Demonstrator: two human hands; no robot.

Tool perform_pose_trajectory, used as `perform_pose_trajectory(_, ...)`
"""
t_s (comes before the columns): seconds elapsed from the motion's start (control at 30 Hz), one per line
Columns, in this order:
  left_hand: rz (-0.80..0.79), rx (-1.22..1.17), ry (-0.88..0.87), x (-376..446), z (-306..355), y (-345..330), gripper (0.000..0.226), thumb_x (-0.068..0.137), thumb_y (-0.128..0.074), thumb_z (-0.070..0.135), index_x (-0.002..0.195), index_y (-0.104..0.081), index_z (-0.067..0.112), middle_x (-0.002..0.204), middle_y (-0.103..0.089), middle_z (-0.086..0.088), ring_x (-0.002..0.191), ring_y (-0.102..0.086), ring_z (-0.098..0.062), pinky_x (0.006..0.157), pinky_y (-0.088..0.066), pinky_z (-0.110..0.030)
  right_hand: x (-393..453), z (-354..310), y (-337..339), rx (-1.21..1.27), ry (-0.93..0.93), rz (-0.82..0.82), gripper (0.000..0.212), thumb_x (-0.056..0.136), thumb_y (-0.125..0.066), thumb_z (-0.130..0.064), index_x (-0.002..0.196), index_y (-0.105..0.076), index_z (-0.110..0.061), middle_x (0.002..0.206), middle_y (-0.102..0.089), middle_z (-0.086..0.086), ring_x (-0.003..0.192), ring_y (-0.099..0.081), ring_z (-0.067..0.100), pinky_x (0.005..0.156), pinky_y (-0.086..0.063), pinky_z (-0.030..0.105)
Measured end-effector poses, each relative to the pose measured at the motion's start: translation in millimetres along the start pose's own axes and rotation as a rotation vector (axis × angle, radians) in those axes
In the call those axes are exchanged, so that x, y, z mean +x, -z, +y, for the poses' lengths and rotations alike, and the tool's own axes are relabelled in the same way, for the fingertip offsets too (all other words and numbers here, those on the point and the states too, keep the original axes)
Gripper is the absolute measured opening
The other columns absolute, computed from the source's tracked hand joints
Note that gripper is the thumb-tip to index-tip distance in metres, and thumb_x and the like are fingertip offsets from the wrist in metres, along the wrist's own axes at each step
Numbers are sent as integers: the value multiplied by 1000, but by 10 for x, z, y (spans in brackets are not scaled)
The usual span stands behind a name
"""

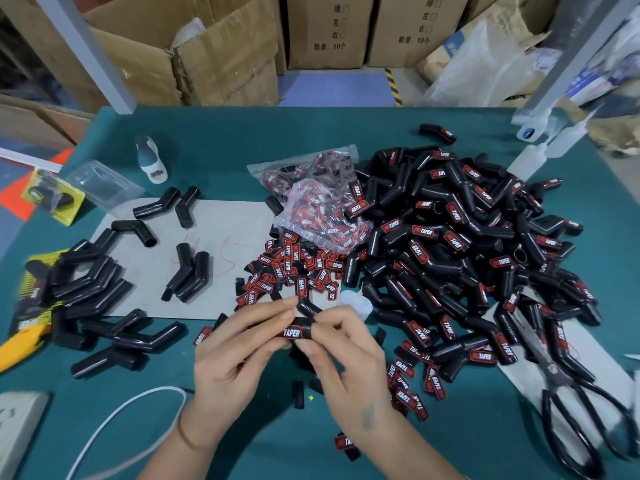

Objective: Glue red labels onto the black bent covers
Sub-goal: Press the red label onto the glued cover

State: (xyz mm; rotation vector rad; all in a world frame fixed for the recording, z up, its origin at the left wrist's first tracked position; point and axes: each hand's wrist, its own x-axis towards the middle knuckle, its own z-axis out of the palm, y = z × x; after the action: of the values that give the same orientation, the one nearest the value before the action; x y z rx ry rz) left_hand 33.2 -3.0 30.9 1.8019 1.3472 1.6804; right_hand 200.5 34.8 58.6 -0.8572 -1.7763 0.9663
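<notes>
Both hands hold one black bent cover (304, 315) low in the middle of the view. A red label (292, 332) reading TAPER lies on its near leg. My left hand (239, 344) pinches the cover's left end with thumb and fingers. My right hand (343, 351) pinches the right end, fingertips on the label's edge. Loose red labels (294, 268) lie in a heap just beyond the hands. A large pile of labelled covers (460, 244) fills the right side. Plain covers (93, 285) lie on the left.
A small clear glue bottle (356, 301) lies just behind my right hand. Plastic bags of labels (318, 202) sit mid-table. Large black scissors (581, 410) lie at the right, a yellow knife (20, 348) and a white socket (17, 420) with cable at the left. Cardboard boxes (221, 53) stand behind the green table (221, 140).
</notes>
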Motion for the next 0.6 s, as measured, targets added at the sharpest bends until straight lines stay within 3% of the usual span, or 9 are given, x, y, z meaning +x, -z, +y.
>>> perform_pose_trajectory(0.1, -30, -107, 35, 46, -26, 2, 51, 112, -44, 44, 158, -45, 24, 158, -49, -11, 126, -63, -41, 104, -52, -49, 6, -34, 157, -124, 214, 183, 21, 107, -56, -30, 99, -69, -16, 114, -54, -5, 105, -55, -6, 86, -45, 11)
perform_pose_trajectory(0.17, 41, 64, 109, 119, -118, 72, 45, 113, -44, 37, 152, -55, 18, 155, -51, -10, 134, -56, -35, 112, -45, -44, 61, 6, 395, -188, 284, 389, 19, 107, -57, -27, 100, -69, -13, 117, -56, -11, 109, -57, -2, 83, -51, 15)
perform_pose_trajectory(0.23, 135, 356, 158, 201, -256, 214, 32, 109, -51, 22, 135, -70, 14, 142, -60, -6, 132, -56, -24, 113, -42, -35, 180, 130, 669, -172, 265, 581, 18, 106, -60, -15, 107, -69, 0, 121, -59, -5, 104, -61, 1, 76, -55, 17)
perform_pose_trajectory(0.33, 172, 750, 238, 286, -479, 513, 30, 103, -56, 11, 128, -73, 8, 131, -64, -10, 123, -56, -28, 108, -43, -39, 414, 440, 1050, -252, 72, 755, 30, 105, -62, -13, 106, -66, 16, 112, -61, 13, 110, -60, -3, 93, -48, 16)
perform_pose_trajectory(0.47, 59, 1064, 454, 237, -696, 781, 38, 98, -67, 10, 136, -66, 7, 129, -64, -16, 117, -57, -41, 98, -48, -52, 584, 867, 1355, -428, -228, 775, 37, 103, -64, -35, 108, -74, 0, 109, -72, 19, 112, -62, 33, 99, -40, 21)
perform_pose_trajectory(0.6, -10, 1134, 534, 222, -770, 784, 30, 100, -70, 27, 126, -71, 13, 127, -64, -16, 113, -60, -43, 93, -43, -52, 635, 1037, 1374, -531, -357, 749, 39, 97, -63, -52, 112, -68, -16, 114, -66, 14, 114, -58, 33, 97, -42, 34)
